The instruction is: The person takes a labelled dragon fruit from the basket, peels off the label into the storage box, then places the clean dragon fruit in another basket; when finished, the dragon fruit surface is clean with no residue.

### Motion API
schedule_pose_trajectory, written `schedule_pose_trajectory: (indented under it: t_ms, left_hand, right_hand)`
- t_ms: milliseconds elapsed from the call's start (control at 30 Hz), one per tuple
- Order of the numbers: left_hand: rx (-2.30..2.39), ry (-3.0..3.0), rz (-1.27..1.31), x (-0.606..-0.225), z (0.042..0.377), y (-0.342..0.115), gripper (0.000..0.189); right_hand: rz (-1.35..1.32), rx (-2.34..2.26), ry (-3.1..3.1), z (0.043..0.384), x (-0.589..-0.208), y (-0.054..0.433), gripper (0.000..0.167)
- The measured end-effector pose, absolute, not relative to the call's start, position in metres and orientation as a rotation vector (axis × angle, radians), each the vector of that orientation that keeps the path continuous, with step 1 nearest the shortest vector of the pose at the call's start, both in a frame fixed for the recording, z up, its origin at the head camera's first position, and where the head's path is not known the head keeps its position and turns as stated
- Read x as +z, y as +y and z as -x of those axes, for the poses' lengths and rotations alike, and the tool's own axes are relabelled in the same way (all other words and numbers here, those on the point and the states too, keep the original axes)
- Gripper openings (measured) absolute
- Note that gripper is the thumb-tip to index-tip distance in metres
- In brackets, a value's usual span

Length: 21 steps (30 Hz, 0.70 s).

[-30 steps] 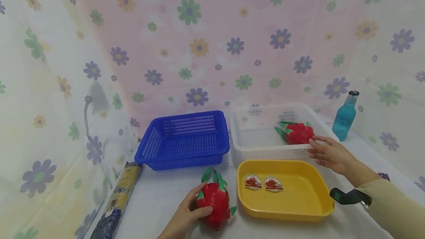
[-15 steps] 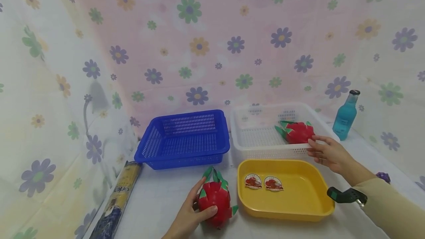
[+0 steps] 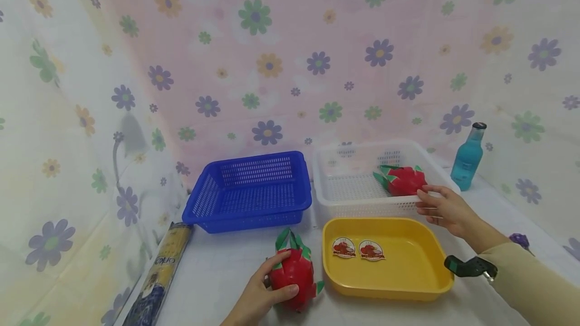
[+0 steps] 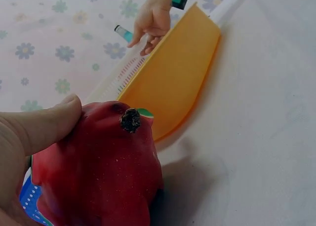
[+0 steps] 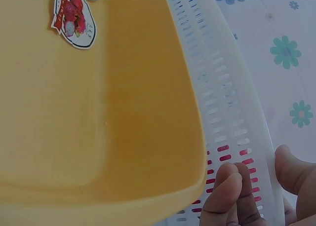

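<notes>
On the white tabletop near the front, my left hand (image 3: 265, 288) grips a red dragon fruit (image 3: 292, 273) from its left side, thumb in front and fingers behind. Its green leafy tips point away from me. The dried stem end of that dragon fruit (image 4: 103, 171) shows in the left wrist view. My right hand (image 3: 448, 213) straddles the near right rim of a white perforated basket (image 3: 358, 210), thumb over the rim and fingers against the outer wall (image 5: 222, 199). Inside that basket lies a second dragon fruit (image 3: 405, 182), close to the right thumb.
A yellow tray (image 3: 389, 291) with two dragon fruit stickers (image 3: 344, 248) sits in front of the white basket. The blue basket (image 3: 254, 223) stands left of it. A blue bottle (image 3: 467, 160) is at far right, a long yellow-and-blue packet (image 3: 158, 275) at left, and a purple object (image 3: 519, 239) beyond the right sleeve.
The left hand and its dragon fruit have shifted very slightly to the right. The right hand keeps its place at the white basket's rim.
</notes>
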<state>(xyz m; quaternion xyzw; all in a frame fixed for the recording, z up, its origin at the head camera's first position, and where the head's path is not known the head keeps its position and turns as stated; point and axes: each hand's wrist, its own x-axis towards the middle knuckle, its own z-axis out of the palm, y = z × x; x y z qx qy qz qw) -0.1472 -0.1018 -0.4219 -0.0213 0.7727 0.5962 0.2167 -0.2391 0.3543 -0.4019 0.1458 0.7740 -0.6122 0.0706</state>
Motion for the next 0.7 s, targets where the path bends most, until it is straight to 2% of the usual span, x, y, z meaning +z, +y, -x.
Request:
schedule_pose_trajectory:
  t_ms: [700]
  left_hand:
    - [1.700, 2.269, 0.134, -0.4266, 0.1459, -0.0948, 0.081]
  right_hand:
    - [-0.422, -1.819, 2.345, 0.2399, -0.4041, 0.3568, 0.093]
